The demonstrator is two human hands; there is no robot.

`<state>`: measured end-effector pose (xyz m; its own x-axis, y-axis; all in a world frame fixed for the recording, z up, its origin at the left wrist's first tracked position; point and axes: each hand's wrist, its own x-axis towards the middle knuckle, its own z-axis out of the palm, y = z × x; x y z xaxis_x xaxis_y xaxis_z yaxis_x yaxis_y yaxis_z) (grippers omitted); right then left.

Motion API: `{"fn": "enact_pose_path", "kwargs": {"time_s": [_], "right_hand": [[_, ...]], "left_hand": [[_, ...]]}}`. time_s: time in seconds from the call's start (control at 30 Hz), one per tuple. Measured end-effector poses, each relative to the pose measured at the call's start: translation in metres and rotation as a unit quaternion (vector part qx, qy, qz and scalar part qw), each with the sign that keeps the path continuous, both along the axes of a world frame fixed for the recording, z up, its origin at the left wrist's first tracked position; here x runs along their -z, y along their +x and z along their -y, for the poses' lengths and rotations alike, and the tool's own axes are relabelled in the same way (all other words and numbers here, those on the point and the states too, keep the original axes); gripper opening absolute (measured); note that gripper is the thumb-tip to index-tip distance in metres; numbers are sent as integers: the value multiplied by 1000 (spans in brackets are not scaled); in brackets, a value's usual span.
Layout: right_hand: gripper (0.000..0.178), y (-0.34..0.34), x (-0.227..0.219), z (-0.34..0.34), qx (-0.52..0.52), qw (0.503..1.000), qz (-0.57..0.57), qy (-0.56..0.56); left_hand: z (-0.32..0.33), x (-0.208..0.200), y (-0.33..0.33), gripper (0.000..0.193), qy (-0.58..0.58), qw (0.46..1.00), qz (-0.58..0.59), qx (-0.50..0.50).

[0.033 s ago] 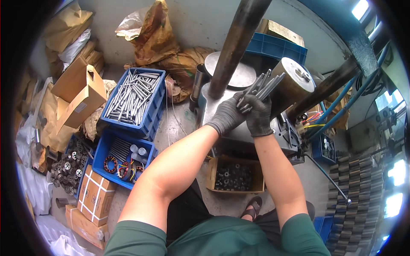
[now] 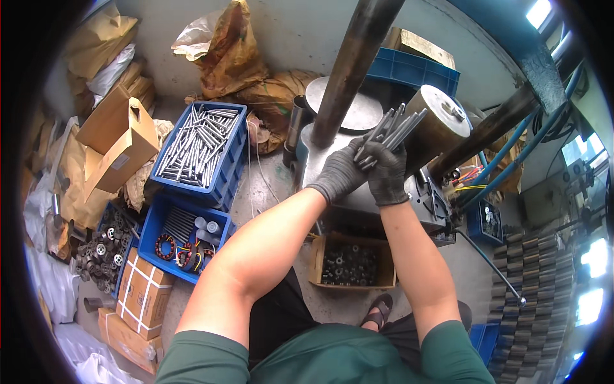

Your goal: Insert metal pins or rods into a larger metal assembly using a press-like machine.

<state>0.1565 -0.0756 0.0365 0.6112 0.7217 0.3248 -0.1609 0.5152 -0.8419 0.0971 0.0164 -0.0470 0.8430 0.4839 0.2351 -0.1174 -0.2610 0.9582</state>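
Both my hands wear dark grey gloves and meet in front of a machine. My right hand (image 2: 387,174) is shut around a bundle of thin metal rods (image 2: 395,127) that fans out up and to the right. My left hand (image 2: 338,174) grips the lower ends of the same bundle from the left. Just behind the rods lies a large metal cylinder (image 2: 441,121). A thick dark column (image 2: 353,67) rises just left of my hands.
A blue crate of metal rods (image 2: 199,148) sits to the left, and a blue crate with copper coils (image 2: 181,238) sits nearer me. An open cardboard box of small dark parts (image 2: 350,264) lies by my foot. Cardboard boxes (image 2: 121,144) and bags crowd the left side.
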Motion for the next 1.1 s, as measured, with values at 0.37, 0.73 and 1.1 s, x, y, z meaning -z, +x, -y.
{"fn": "enact_pose_path", "kwargs": {"time_s": [0.37, 0.73, 1.1], "right_hand": [[32, -17, -16, 12, 84, 996, -7, 24], [30, -27, -13, 11, 128, 989, -56, 44], [17, -45, -31, -18, 73, 997, -30, 10]], "left_hand": [[19, -37, -23, 40, 128, 988, -53, -67], [14, -41, -31, 32, 193, 975, -78, -79], [-8, -16, -31, 48, 62, 993, 20, -96]]}}
